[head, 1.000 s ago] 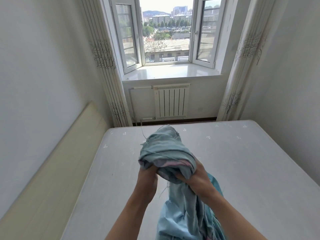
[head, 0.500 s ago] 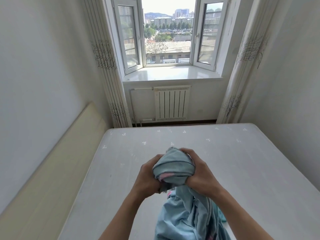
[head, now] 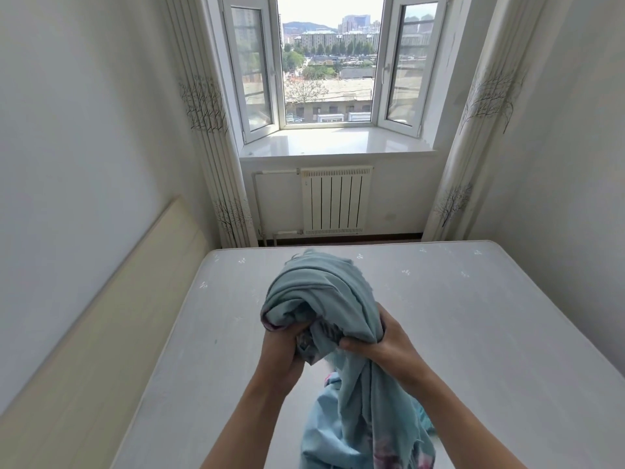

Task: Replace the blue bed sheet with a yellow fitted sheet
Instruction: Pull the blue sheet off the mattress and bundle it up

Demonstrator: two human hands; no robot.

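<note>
The blue bed sheet (head: 324, 296) is bunched into a thick wad held above the bare white mattress (head: 456, 326). Its loose tail, printed with pink flowers, hangs down toward the bottom of the view. My left hand (head: 282, 353) grips the wad from below on the left. My right hand (head: 382, 343) grips it from the right, fingers curled into the folds. No yellow sheet is in view.
A cream headboard (head: 111, 333) runs along the left wall. Beyond the bed's far edge stand a white radiator (head: 333, 201), a bay window (head: 329, 66) with a white sill, and patterned curtains (head: 209, 130) on both sides. A white wall lies close on the right.
Both hands kept gathering the sheet. The wad was pulled down into a tight ball between my hands, then pushed up again into a larger bundle above them.
</note>
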